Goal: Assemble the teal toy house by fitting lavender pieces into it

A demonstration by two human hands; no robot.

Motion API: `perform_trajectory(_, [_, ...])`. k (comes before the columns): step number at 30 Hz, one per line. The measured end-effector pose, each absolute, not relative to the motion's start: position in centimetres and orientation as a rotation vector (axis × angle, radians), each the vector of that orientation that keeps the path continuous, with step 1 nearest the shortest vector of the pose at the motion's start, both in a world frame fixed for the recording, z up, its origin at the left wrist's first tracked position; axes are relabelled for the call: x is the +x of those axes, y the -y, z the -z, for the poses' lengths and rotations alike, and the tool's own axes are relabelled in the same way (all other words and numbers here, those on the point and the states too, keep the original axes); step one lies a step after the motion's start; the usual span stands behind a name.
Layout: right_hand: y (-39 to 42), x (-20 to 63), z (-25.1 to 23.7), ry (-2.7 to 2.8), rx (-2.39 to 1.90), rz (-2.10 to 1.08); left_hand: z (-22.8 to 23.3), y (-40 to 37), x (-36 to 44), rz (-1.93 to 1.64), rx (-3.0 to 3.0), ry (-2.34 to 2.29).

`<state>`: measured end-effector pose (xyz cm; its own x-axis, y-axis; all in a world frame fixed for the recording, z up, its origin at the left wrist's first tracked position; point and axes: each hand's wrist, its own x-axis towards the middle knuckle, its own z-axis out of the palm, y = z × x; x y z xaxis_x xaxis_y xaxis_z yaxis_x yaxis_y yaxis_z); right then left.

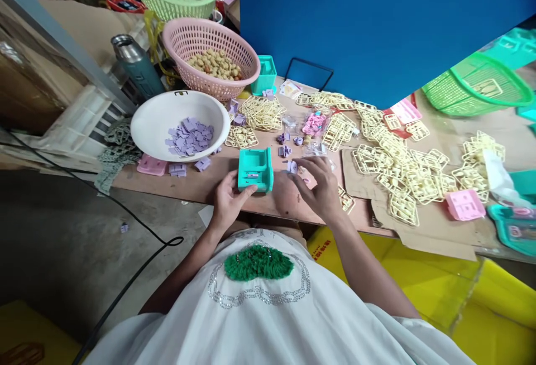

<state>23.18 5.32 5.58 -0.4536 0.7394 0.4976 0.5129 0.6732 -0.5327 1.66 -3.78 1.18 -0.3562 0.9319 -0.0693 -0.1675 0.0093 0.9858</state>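
L hand (226, 202): part-open, gripping teal case (253, 159) nr table (285, 203) front edge | R hand (321, 189): thumb+index nearly closed, pinching purple pc (292, 167)

On the left stands a teal flask (142, 72) with a metal top, farther back a light green basket (178, 8) – while a black cable (168, 242) crosses the concrete floor (138, 200) and a large blue panel (355, 24) fills the upper right.
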Motion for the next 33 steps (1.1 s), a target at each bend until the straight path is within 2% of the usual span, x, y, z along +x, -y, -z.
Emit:
perform_trajectory(4, [-4.8,20.9,-7.9,2.168,-0.779,-0.617,-1.5,3.7,1.4,-1.455,0.871,-1.356])
perform_trajectory(14, [-4.7,17.9,-8.4,2.146,-0.725,-0.77,-1.4,3.5,1.3,-1.46,0.893,-1.248])
perform_trajectory(25, [-4.1,17.1,-5.7,2.144,-0.602,-0.534,-1.3,3.6,1.2,-1.458,0.912,-1.277])
perform_trajectory(33, [-4.2,17.0,-4.8,2.114,-0.593,-0.474,-1.2,3.7,1.0,-1.427,0.917,-1.291])
